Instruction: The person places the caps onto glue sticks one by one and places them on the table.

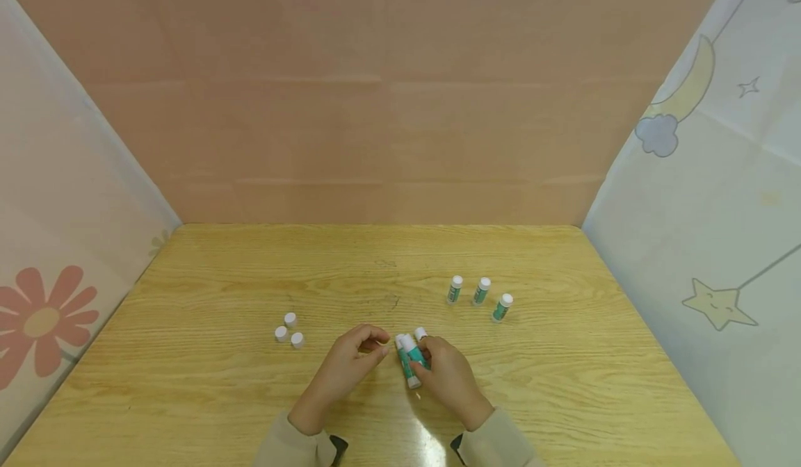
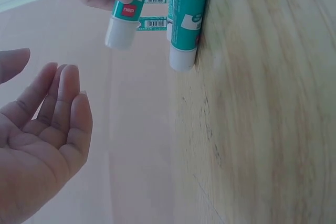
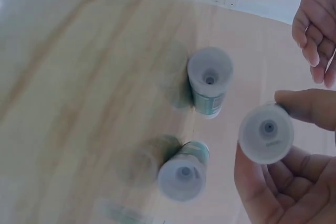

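Between the thumb and fingers of my right hand [image 1: 449, 375] is a green-and-white glue stick [image 1: 414, 351], lifted above the table with its white end pointing away from me. The right wrist view looks straight into the hollow bottom of this held glue stick [image 3: 266, 134]. A second glue stick [image 1: 409, 375] lies on the wood just left of it. Another one [image 1: 421, 331] lies beyond the right fingers, mostly hidden by them. My left hand [image 1: 349, 359] hovers to the left with bent, relaxed fingers and an empty palm, as the left wrist view of that hand [image 2: 47, 135] confirms.
Three capped glue sticks [image 1: 481, 292] stand upright at the back right. On the left, three loose white caps [image 1: 290, 320] sit in a small cluster. The wooden table [image 1: 206, 272] meets a plain back panel [image 1: 388, 140] and patterned side panels.
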A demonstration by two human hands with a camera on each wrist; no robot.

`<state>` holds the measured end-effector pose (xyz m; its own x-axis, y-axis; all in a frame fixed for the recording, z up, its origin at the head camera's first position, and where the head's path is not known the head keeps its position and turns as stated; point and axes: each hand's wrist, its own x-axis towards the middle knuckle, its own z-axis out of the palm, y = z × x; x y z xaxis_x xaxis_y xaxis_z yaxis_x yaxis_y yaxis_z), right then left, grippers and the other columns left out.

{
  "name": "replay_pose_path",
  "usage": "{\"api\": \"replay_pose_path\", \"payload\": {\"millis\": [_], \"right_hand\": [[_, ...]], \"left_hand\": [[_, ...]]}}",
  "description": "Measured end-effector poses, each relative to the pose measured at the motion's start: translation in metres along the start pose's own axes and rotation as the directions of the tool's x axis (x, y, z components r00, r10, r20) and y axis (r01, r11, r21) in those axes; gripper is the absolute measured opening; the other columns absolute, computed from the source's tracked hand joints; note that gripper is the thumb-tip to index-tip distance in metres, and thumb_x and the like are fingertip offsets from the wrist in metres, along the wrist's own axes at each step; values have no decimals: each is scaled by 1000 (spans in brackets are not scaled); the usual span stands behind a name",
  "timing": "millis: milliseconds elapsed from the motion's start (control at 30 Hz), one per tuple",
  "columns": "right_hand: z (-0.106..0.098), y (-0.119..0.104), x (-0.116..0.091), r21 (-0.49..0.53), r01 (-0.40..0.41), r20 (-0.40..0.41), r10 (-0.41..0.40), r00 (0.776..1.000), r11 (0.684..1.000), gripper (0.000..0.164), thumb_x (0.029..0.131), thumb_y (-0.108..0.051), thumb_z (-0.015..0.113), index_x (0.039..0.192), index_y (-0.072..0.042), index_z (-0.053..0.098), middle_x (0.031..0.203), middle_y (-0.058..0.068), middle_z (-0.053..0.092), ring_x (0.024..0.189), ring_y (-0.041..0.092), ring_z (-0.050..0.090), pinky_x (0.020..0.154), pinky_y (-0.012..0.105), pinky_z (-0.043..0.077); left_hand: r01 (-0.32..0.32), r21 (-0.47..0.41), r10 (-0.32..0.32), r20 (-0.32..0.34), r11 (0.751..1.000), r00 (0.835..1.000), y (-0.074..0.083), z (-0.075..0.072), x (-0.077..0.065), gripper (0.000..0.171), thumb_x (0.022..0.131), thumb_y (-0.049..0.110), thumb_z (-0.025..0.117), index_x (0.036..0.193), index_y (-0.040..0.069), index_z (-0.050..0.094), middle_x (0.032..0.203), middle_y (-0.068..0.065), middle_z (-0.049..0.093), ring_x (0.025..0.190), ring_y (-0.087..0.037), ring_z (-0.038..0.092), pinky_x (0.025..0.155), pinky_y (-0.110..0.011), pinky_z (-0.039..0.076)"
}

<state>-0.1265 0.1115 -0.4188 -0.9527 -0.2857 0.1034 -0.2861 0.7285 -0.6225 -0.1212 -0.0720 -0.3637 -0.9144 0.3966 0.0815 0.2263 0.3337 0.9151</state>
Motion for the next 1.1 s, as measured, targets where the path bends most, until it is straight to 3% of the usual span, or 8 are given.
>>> {"api": "replay_pose_path", "payload": {"millis": [267, 667, 867, 1100], "right_hand": [[2, 1, 2, -25, -80, 7, 80, 997, 996, 23, 73, -12, 67, 86, 4, 57, 75, 4, 54, 62, 10, 51, 52, 20, 43], [4, 2, 4, -69, -162, 48, 165, 985, 984, 22, 75, -14, 66, 84, 3, 57, 68, 1, 49, 54, 8, 44, 44, 19, 37], [5, 1, 4, -89, -187, 56, 193, 980, 978, 20, 75, -15, 66, 81, 1, 56, 66, 0, 47, 53, 10, 43, 43, 22, 35], [5, 0, 6, -98, -203, 70, 210, 975, 974, 20, 76, -15, 66, 80, 0, 55, 65, 0, 46, 53, 10, 42, 43, 22, 35]], "left_hand": [[34, -22, -34, -7, 999, 999, -3, 0, 0, 16, 85, 4, 52, 99, -5, 54, 99, -17, 54, 85, -24, 50, 68, -26, 44], [17, -24, -17, -17, 1000, 1000, -4, -2, -1, 14, 85, 2, 51, 98, -4, 54, 98, -17, 54, 85, -25, 50, 68, -23, 43], [11, -7, -11, -28, 1000, 1000, -4, -2, -2, 13, 85, 2, 52, 96, -4, 55, 95, -11, 55, 83, -24, 51, 69, -22, 43], [23, -16, -23, -21, 1000, 999, -6, -4, -3, 13, 85, 2, 51, 96, -5, 55, 95, -14, 55, 82, -24, 50, 69, -22, 43]]}}
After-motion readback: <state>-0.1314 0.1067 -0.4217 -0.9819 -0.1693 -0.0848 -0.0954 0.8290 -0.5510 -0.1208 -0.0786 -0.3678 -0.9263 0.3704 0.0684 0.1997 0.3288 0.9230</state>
